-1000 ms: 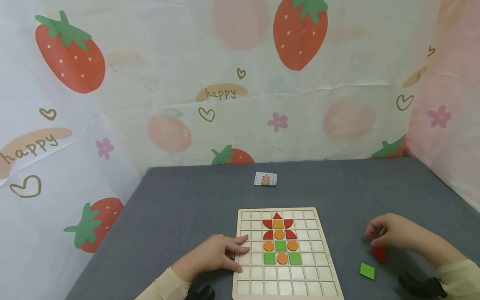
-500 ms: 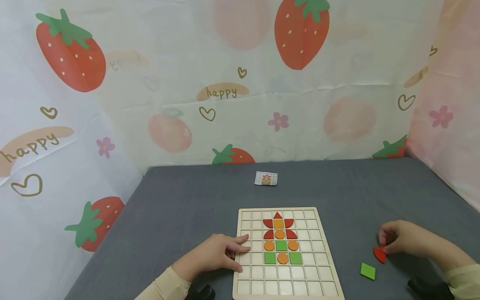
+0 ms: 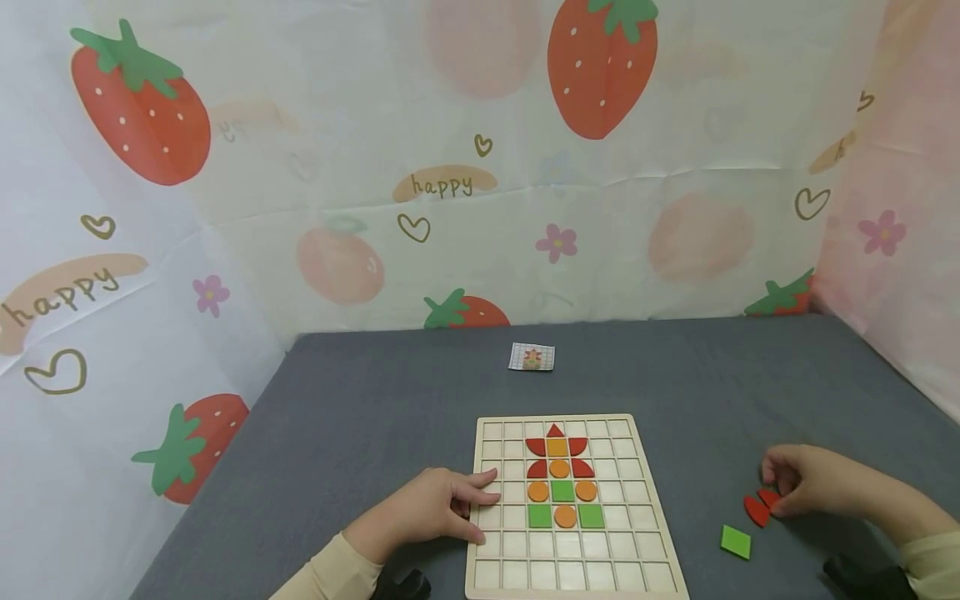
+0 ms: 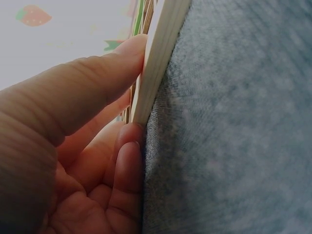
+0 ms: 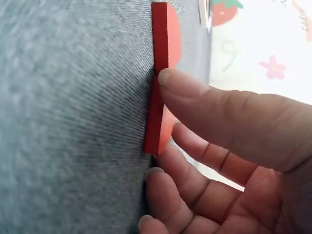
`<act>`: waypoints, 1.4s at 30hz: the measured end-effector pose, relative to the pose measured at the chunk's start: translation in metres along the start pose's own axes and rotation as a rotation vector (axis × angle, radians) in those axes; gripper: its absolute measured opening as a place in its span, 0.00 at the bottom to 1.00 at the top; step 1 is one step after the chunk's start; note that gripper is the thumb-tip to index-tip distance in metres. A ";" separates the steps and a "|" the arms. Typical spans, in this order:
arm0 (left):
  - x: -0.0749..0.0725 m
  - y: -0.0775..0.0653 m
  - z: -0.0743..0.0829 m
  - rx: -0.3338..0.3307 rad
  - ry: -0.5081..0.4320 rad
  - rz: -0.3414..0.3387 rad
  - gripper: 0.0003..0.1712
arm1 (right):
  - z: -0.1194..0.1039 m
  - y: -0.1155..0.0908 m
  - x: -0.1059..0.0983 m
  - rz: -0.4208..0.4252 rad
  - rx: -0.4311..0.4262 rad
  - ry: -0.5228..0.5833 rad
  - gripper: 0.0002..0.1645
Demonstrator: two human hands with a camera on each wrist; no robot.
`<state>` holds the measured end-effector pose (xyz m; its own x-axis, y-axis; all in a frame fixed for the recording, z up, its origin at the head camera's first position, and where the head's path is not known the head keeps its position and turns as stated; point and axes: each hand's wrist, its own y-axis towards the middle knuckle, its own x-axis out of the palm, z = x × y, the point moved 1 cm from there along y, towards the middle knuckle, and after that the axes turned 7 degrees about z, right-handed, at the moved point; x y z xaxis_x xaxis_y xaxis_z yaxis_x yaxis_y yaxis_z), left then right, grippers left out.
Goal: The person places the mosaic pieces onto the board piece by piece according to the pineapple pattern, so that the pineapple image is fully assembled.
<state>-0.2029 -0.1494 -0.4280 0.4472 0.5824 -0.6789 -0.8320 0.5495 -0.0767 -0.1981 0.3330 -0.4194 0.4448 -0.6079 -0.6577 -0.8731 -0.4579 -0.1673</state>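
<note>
A pale wooden grid board [image 3: 566, 575] lies on the grey cloth, carrying red, orange and green tiles. My left hand [image 3: 431, 510] rests at its left edge, two fingers and the thumb touching the rim; in the left wrist view the thumb [image 4: 105, 78] presses the board's wooden side [image 4: 158, 58]. To the right, my right hand [image 3: 813, 482] pinches a red tile [image 5: 155, 122] with a straight edge and a curved side, low on the cloth. A second red tile [image 3: 756, 511] of similar shape lies against it.
A green diamond-shaped tile [image 3: 736, 542] lies on the cloth between the board and my right hand. Behind the board sits a small card [image 3: 532, 357] printed with a tile pattern. Printed curtains [image 3: 600, 217] close off the back and sides.
My right hand shifted right and slightly down from above the red tiles. Two red tiles now show side by side where one was visible before. The left hand and the board stay put.
</note>
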 end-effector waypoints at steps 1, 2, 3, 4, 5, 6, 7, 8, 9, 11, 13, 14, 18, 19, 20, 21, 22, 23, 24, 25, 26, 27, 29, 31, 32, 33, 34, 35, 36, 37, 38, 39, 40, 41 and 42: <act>0.000 0.000 0.000 0.001 0.002 0.000 0.30 | 0.000 0.000 0.000 0.004 0.001 -0.001 0.16; 0.000 0.000 0.000 0.001 0.002 -0.001 0.30 | -0.001 0.000 0.001 0.007 0.002 -0.005 0.16; 0.000 0.000 0.000 0.002 0.003 -0.001 0.30 | -0.001 0.000 0.001 0.011 0.008 -0.006 0.16; 0.000 -0.001 0.000 0.002 0.002 -0.001 0.30 | -0.002 0.000 0.002 0.013 0.010 -0.011 0.15; 0.000 -0.001 0.000 0.000 0.003 -0.002 0.30 | -0.003 0.000 0.002 0.013 0.014 -0.013 0.15; 0.000 -0.001 0.000 -0.001 0.003 -0.002 0.30 | -0.003 0.000 0.002 0.013 0.024 -0.017 0.15; 0.000 -0.001 0.000 -0.001 0.003 -0.003 0.30 | -0.004 0.000 0.003 0.010 0.033 -0.016 0.15; 0.000 -0.001 0.000 -0.001 0.004 -0.003 0.30 | -0.005 0.000 0.003 0.009 0.041 -0.020 0.15; 0.000 -0.001 0.001 0.001 0.006 -0.002 0.30 | -0.006 0.000 0.003 0.008 0.048 -0.021 0.15; 0.000 -0.001 0.001 0.005 0.009 0.000 0.30 | -0.009 0.001 0.003 0.009 0.052 -0.037 0.15; 0.000 -0.001 0.001 0.010 0.011 0.001 0.30 | -0.013 0.002 0.002 0.018 0.034 -0.056 0.15; 0.000 -0.001 0.001 0.012 0.012 0.002 0.30 | -0.016 0.003 0.003 0.026 0.023 -0.062 0.15; -0.001 -0.002 0.002 0.009 0.013 0.002 0.30 | -0.032 0.007 0.006 0.067 -0.049 -0.062 0.14; -0.001 -0.002 0.002 0.008 0.013 0.001 0.30 | -0.037 0.009 0.008 0.081 -0.058 -0.065 0.13; -0.001 -0.002 0.002 0.008 0.013 0.002 0.30 | -0.042 0.010 0.010 0.096 -0.070 -0.069 0.13; -0.001 -0.002 0.002 0.007 0.012 0.002 0.30 | -0.047 0.011 0.012 0.113 -0.080 -0.080 0.13; -0.001 -0.002 0.001 0.008 0.012 0.002 0.30 | -0.051 0.013 0.014 0.129 -0.086 -0.091 0.13; 0.000 -0.002 0.001 0.009 0.010 0.002 0.30 | -0.056 0.015 0.017 0.146 -0.093 -0.105 0.13; 0.000 -0.002 0.001 0.011 0.010 0.002 0.30 | -0.060 0.017 0.019 0.164 -0.096 -0.118 0.13; 0.000 -0.002 0.001 0.012 0.009 0.002 0.30 | -0.065 0.019 0.022 0.176 -0.099 -0.126 0.13; 0.000 -0.002 0.001 0.013 0.008 0.002 0.30 | -0.069 0.021 0.024 0.186 -0.103 -0.126 0.13; 0.000 -0.002 0.001 0.013 0.007 0.003 0.30 | -0.073 0.023 0.027 0.192 -0.100 -0.123 0.13; 0.000 -0.002 0.002 0.009 0.004 0.001 0.30 | -0.081 0.027 0.033 0.192 -0.093 -0.100 0.12; 0.000 -0.002 0.002 0.002 0.004 0.000 0.30 | -0.089 0.032 0.040 0.186 -0.083 -0.077 0.12; 0.000 -0.001 0.002 -0.003 0.004 -0.001 0.30 | -0.093 0.034 0.044 0.179 -0.076 -0.061 0.11; 0.000 -0.001 0.002 -0.006 0.005 -0.002 0.30 | -0.097 0.037 0.047 0.172 -0.074 -0.050 0.10; -0.001 -0.001 0.002 -0.011 0.004 -0.003 0.30 | -0.100 0.040 0.051 0.165 -0.071 -0.039 0.09; -0.001 -0.001 0.002 -0.013 0.005 -0.004 0.30 | -0.104 0.043 0.056 0.159 -0.069 -0.032 0.07; -0.001 -0.001 0.002 -0.013 0.006 -0.003 0.30 | -0.108 0.046 0.060 0.152 -0.069 -0.026 0.06; -0.001 -0.001 0.002 -0.014 0.004 -0.004 0.30 | -0.112 0.049 0.065 0.140 -0.074 -0.017 0.05; -0.001 -0.001 0.002 -0.014 0.004 -0.002 0.30 | -0.116 0.051 0.069 0.128 -0.084 -0.010 0.04; -0.001 -0.001 0.002 -0.014 0.006 -0.001 0.30 | -0.120 0.054 0.073 0.115 -0.094 -0.003 0.03; -0.001 -0.001 0.002 -0.013 0.007 0.001 0.30 | -0.125 0.056 0.077 0.101 -0.103 0.005 0.02; -0.001 0.000 0.001 -0.014 0.006 0.002 0.30 | -0.129 0.058 0.081 0.088 -0.119 0.011 0.03; -0.001 0.000 0.001 -0.015 0.007 0.004 0.30 | -0.132 0.060 0.085 0.080 -0.137 0.014 0.03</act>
<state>-0.2028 -0.1495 -0.4267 0.4415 0.5803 -0.6843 -0.8387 0.5380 -0.0848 -0.1866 0.1675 -0.3885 0.3788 -0.6546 -0.6542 -0.8709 -0.4912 -0.0127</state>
